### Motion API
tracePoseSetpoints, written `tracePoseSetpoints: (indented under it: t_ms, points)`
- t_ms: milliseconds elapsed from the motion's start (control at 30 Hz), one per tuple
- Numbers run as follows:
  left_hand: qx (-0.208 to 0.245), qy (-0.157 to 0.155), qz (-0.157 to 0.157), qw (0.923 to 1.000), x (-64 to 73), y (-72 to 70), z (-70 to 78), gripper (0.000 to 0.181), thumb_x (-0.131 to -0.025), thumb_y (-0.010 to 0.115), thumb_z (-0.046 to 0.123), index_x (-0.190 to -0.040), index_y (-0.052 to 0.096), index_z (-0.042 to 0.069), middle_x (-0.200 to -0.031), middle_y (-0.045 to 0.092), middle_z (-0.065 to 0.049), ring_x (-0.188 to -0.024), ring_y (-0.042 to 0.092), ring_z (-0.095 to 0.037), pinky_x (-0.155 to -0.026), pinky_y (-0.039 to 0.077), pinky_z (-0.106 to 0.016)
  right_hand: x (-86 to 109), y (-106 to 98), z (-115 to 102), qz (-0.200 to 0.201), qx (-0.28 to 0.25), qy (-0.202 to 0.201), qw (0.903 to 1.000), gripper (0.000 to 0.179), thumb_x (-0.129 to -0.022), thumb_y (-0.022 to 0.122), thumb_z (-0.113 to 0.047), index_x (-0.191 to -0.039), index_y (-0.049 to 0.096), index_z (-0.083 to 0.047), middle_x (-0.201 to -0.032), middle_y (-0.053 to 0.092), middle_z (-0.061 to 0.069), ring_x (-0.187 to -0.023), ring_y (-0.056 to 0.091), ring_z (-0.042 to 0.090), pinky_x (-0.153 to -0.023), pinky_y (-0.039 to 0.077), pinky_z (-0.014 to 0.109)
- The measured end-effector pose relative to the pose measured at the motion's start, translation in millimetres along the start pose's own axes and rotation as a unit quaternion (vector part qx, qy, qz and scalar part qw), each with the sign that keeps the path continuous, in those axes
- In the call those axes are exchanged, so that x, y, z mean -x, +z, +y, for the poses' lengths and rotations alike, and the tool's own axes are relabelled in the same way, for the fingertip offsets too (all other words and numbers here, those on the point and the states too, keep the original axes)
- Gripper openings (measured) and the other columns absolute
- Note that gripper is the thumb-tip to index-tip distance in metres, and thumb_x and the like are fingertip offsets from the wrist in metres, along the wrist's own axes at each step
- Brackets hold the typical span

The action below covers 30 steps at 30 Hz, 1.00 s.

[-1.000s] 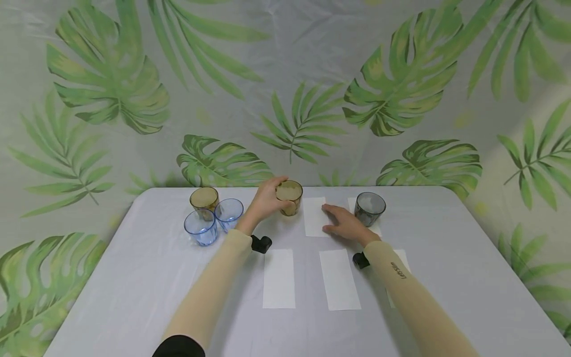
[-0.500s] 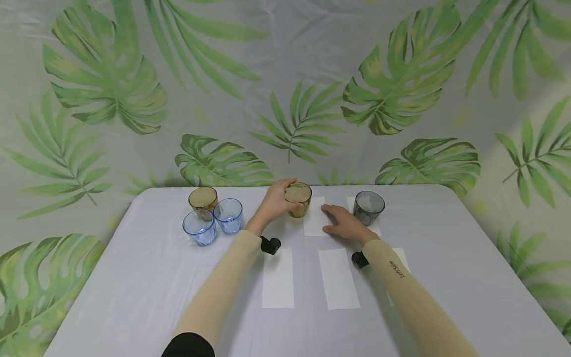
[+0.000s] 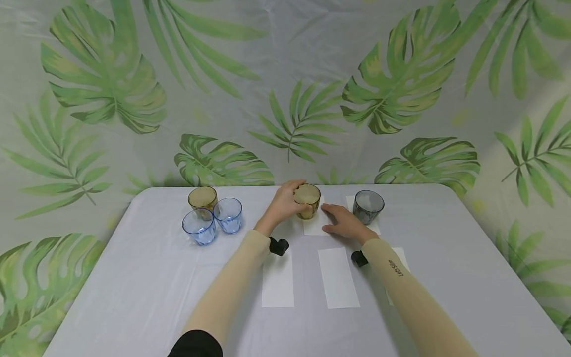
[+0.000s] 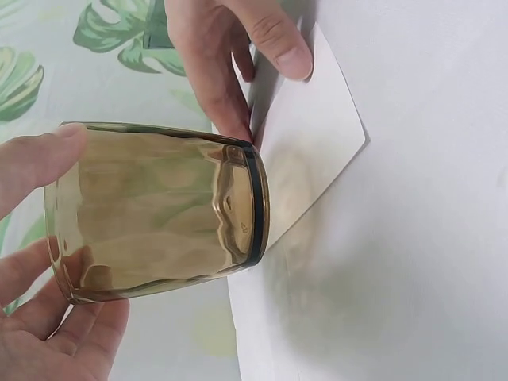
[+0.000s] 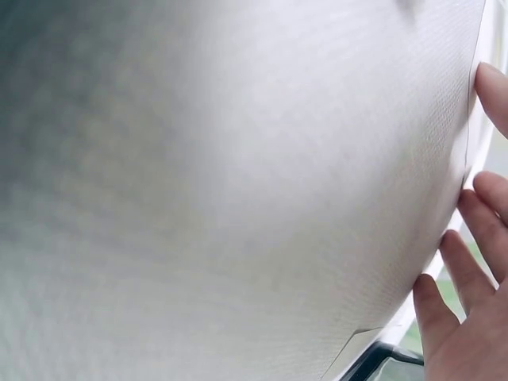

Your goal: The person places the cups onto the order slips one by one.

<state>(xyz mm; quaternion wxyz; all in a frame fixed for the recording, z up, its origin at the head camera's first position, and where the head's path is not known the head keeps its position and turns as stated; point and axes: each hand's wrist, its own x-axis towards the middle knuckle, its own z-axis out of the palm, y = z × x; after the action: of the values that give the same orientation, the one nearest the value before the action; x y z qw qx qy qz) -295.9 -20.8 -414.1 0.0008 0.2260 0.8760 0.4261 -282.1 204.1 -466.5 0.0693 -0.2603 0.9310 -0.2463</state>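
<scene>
An amber glass tumbler is gripped near its rim by my left hand, fingers and thumb on opposite sides. In the left wrist view the amber tumbler hangs just above the tablecloth, over the edge of a white paper slip. My right hand rests with spread fingers on that back slip, just right of the tumbler. The right wrist view shows my right fingertips at the paper's edge. A grey glass tumbler stands upright on another slip, behind my right hand.
At the table's left, a second amber tumbler stands close to two blue tumblers. More white slips lie in a front row, including a left slip and a middle slip. A leaf-patterned cloth hangs behind the table.
My left hand has carried the amber tumbler to the right, from beside the back paper slip to over it. My right hand has stayed in place.
</scene>
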Motion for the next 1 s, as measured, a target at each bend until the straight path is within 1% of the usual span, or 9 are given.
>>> tracePoseSetpoints:
  t_ms: [167, 433, 633, 800, 1000]
  points:
    - [0.000, 0.001, -0.005, 1.0000, -1.5, 5.9, 0.1, 0.075, -0.078, 0.081, 0.019, -0.141, 0.045, 0.002, -0.141, 0.046, -0.015, -0.127, 0.044, -0.030, -0.101, 0.040, -0.043, -0.2, -0.9, -0.1, -0.002, -0.001, 0.005, 1.0000, 0.066, -0.089, 0.069, -0.018, -0.140, 0.038, 0.011, -0.142, 0.040, 0.028, -0.132, 0.034, 0.043, -0.110, 0.025, 0.051]
    - [-0.001, -0.001, -0.013, 0.9999, -3.2, 13.7, 1.6, 0.074, -0.078, 0.081, 0.018, -0.141, 0.045, 0.003, -0.142, 0.046, -0.014, -0.131, 0.039, -0.030, -0.107, 0.033, -0.045, -0.7, -1.9, -1.8, -0.009, 0.004, 0.009, 0.9999, 0.067, -0.089, 0.069, -0.018, -0.141, 0.037, 0.011, -0.142, 0.039, 0.028, -0.132, 0.034, 0.043, -0.110, 0.025, 0.052]
    - [-0.005, 0.002, -0.016, 0.9999, -3.7, 17.9, 3.9, 0.073, -0.079, 0.080, 0.018, -0.142, 0.045, 0.003, -0.142, 0.045, -0.014, -0.132, 0.038, -0.030, -0.108, 0.032, -0.045, -1.2, -1.7, -1.9, -0.006, 0.005, 0.013, 0.9999, 0.067, -0.089, 0.069, -0.019, -0.139, 0.038, 0.012, -0.141, 0.040, 0.030, -0.131, 0.034, 0.044, -0.110, 0.025, 0.052]
    - [-0.007, 0.010, -0.013, 0.9998, -3.3, 21.1, 4.1, 0.073, -0.079, 0.080, 0.017, -0.141, 0.045, 0.003, -0.143, 0.045, -0.014, -0.132, 0.038, -0.030, -0.109, 0.031, -0.044, -1.0, -1.6, -2.2, -0.002, 0.005, 0.010, 0.9999, 0.064, -0.088, 0.069, -0.019, -0.137, 0.042, 0.011, -0.138, 0.043, 0.030, -0.129, 0.037, 0.044, -0.109, 0.027, 0.052]
    - [-0.014, 0.018, -0.016, 0.9996, -4.9, 25.2, 4.1, 0.074, -0.078, 0.081, 0.016, -0.141, 0.044, 0.002, -0.142, 0.045, -0.013, -0.132, 0.038, -0.029, -0.109, 0.030, -0.042, 0.3, -2.2, -3.4, 0.012, 0.002, -0.004, 0.9999, 0.055, -0.087, 0.071, -0.017, -0.129, 0.049, 0.010, -0.130, 0.051, 0.028, -0.122, 0.044, 0.043, -0.105, 0.032, 0.053]
